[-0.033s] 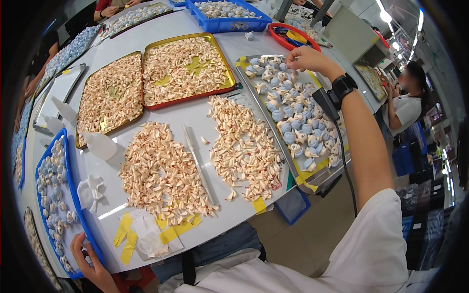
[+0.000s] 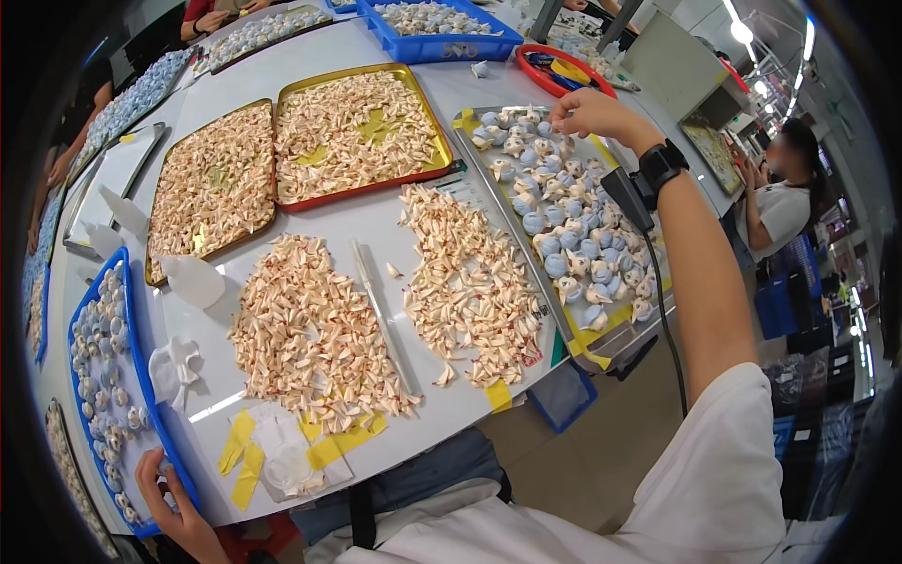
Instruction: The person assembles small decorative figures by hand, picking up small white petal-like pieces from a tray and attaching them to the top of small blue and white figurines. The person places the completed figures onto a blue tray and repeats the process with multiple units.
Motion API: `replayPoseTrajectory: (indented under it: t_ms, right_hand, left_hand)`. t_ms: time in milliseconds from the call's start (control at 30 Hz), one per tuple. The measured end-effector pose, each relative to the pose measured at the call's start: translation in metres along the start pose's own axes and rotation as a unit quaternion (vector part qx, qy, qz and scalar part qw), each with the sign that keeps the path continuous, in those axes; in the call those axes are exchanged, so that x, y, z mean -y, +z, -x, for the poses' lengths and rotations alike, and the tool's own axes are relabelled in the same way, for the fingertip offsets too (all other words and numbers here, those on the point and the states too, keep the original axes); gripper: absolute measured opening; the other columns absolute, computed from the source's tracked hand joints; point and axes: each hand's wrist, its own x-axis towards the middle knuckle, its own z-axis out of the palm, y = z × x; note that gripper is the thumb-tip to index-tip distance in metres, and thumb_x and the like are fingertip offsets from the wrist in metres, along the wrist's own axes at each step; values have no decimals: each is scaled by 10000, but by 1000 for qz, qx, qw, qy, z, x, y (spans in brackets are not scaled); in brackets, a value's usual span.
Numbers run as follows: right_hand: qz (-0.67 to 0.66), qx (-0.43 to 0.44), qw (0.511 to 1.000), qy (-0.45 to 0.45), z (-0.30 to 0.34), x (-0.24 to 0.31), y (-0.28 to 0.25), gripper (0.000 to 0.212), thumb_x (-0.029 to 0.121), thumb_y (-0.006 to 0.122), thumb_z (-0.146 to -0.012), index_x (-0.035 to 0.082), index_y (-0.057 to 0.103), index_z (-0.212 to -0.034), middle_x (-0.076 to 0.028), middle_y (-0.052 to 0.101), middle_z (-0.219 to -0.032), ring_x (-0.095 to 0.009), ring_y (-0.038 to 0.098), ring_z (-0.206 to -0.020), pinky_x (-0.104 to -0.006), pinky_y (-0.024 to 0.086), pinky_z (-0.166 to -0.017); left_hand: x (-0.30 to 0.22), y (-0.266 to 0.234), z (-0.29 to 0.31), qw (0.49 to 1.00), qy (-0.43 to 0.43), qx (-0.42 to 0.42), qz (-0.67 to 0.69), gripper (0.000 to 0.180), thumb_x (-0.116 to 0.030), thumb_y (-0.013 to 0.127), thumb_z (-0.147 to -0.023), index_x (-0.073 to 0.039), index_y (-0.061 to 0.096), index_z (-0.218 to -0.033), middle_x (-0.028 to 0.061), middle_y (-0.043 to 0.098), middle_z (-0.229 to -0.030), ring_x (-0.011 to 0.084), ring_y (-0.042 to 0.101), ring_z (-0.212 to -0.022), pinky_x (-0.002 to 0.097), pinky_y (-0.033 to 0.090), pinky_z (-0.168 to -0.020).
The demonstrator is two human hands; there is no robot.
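Under workshop lights, spread over a white worktable [image 2: 352, 216] around a slim whitish stick [image 2: 381, 315]. Far left of the stick, a long blue tray [image 2: 141, 371] of round blue-and-white pieces [image 2: 117, 325] — walled, probably against rolling. At its near end, the left hand [image 2: 178, 512], fingers bent at the edge, perhaps steadying it; cannot tell of any piece in the grip. Nearer the stick, a white bottle [image 2: 193, 280], seemingly within easy reach. Beyond the stick, gold tins [image 2: 374, 127] of small cream pieces, likely set back to free working room. Directly left, a loose heap [image 2: 305, 329] of the same; directly right, another heap [image 2: 470, 282]. Farthest right of the stick, a metal tray [image 2: 523, 254] of blue-and-cream balls [image 2: 590, 248], spread thinly — apparently for easy picking. Above its far end, the right hand [image 2: 597, 115], fingers curled toward the thumb; cannot tell of anything pinched.
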Motion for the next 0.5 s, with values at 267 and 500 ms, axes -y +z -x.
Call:
replayPoseTrajectory:
  t_ms: [267, 500]
  right_hand:
    - [19, -16, 996, -91, -13, -11, 0, 93, 113, 570, -779, 36, 605, -818, -4, 605, -796, -82, 544, -755, -238, 432, -720]
    - [-21, 15, 1000, 12, 2, 2, -5, 83, 120, 581, -776, 37, 580, -779, -2, 598, -779, -74, 550, -763, -228, 429, -704]
  left_hand:
    - [6, -1, -1, 1000, 14, -1, -9, 184, -59, 432, -904, 0, 528, -1048, 72, 531, -1069, 162, 481, -963, 259, 351, -794]
    - [5, -2, 0, 1000, 5, 4, -7, 185, -57, 432, -904, -1, 528, -1053, 72, 531, -1076, 164, 482, -976, 257, 351, -799]
